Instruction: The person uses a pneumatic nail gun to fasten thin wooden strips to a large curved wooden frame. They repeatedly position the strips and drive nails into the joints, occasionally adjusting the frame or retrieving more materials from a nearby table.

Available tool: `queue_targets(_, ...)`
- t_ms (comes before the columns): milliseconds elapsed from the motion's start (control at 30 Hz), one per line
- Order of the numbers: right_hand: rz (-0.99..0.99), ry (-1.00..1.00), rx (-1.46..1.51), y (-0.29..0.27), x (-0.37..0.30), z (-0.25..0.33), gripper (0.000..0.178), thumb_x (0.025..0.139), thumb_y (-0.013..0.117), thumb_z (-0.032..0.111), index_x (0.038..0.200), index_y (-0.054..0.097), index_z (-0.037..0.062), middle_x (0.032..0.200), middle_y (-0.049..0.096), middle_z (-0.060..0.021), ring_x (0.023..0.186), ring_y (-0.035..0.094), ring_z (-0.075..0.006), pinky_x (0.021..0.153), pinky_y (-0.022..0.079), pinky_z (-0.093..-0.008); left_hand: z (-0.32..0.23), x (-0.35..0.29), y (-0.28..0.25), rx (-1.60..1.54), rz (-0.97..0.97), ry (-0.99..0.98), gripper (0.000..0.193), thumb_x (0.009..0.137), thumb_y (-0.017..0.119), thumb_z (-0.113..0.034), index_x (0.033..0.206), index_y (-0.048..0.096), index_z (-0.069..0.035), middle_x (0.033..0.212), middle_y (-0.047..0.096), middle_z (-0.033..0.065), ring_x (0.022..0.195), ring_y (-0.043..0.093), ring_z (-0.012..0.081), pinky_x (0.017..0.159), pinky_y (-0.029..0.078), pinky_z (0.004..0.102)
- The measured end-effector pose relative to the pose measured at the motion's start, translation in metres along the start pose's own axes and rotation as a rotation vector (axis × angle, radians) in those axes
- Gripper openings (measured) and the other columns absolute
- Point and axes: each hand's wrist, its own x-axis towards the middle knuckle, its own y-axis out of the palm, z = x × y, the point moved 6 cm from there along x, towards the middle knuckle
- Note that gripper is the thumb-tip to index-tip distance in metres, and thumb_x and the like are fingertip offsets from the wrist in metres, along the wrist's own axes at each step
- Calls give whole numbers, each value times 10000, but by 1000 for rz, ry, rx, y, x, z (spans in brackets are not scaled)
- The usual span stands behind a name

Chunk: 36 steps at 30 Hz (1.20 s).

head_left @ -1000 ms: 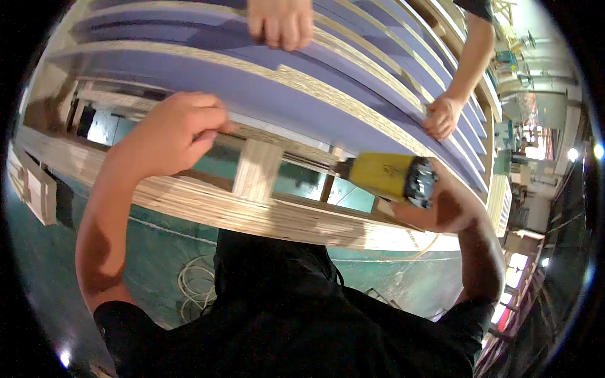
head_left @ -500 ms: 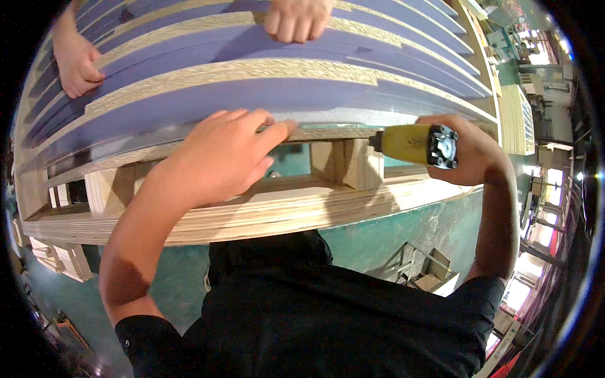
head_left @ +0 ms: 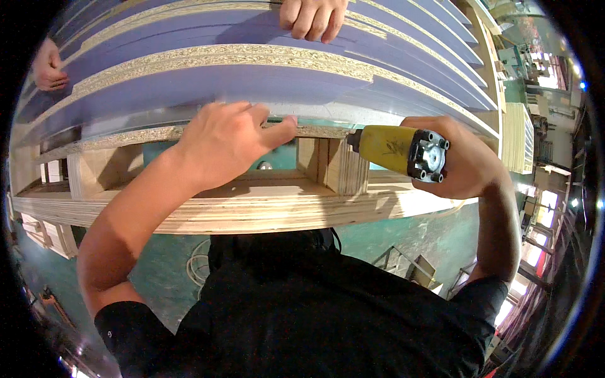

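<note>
My left hand (head_left: 227,142) lies over the top edge of the nearest purple-faced particle board panel (head_left: 151,135), fingers bent over the far side. Its thumb or forefinger points right along the edge; the panel hides part of the grip. In my right hand (head_left: 466,154) is a yellow air nail gun (head_left: 389,146) with a black, bolted end cap. The gun lies on its side, its dark nose pointing left at the panel's edge, right of my left hand. Below, a pale plywood frame (head_left: 252,214) with short cross blocks (head_left: 350,167) runs across in front of me.
Across the frame, a co-worker's hand (head_left: 312,19) rests on the panels, and another hand (head_left: 49,66) is at the far left. Several upright purple panels (head_left: 208,82) stand in rows. A board stack (head_left: 518,135) stands right; a coiled hose (head_left: 198,261) lies on the green floor.
The nail gun and my right hand have shifted slightly left. My view has moved a little over the frame. The co-worker's left-side hand has moved up and left.
</note>
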Motion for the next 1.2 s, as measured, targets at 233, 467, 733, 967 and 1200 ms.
queue_targets(233, -42, -150, 90, 5, 4, -2, 308, 687, 722, 111, 949, 610, -6, 843, 615, -142, 742, 586, -287, 692, 491, -368, -1, 2, 5, 20, -19, 21, 372, 889, 612, -157, 1260, 603, -190, 853, 606, 59, 769, 676, 294, 591, 552, 423)
queue_targets(467, -39, -153, 95, 5, 4, -16, 330, 690, 737, 143, 956, 613, -7, 848, 609, -145, 746, 584, -294, 688, 485, -364, -1, 2, 1, 50, -7, 7, 367, 893, 613, -157, 1259, 612, -192, 841, 611, 61, 753, 677, 292, 590, 555, 425)
queue_targets(733, -133, -208, -3, 6, -8, -23, 372, 686, 765, 149, 992, 626, -11, 885, 636, -151, 786, 618, -301, 729, 505, -378, 2, 1, 2, -15, 46, -10, 409, 943, 605, -162, 1348, 625, -213, 870, 640, 92, 773, 680, 301, 610, 557, 440)
queue_targets(967, -30, 3, -5, 3, -12, -23, 586, 671, 855, 134, 1214, 665, 25, 1097, 730, -184, 1059, 710, -340, 948, 549, -400, 3, 0, 2, -9, 23, -11, 374, 941, 611, -164, 1311, 655, -198, 863, 632, 89, 764, 672, 300, 603, 547, 442)
queue_targets(1200, -275, -78, -101, -1, -32, -21, 530, 672, 841, 109, 1166, 667, 26, 1040, 731, -171, 996, 714, -317, 903, 555, -398, 3, 0, 1, -32, 20, -21, 404, 886, 663, -118, 1285, 674, -173, 864, 627, 92, 764, 666, 304, 622, 546, 437)
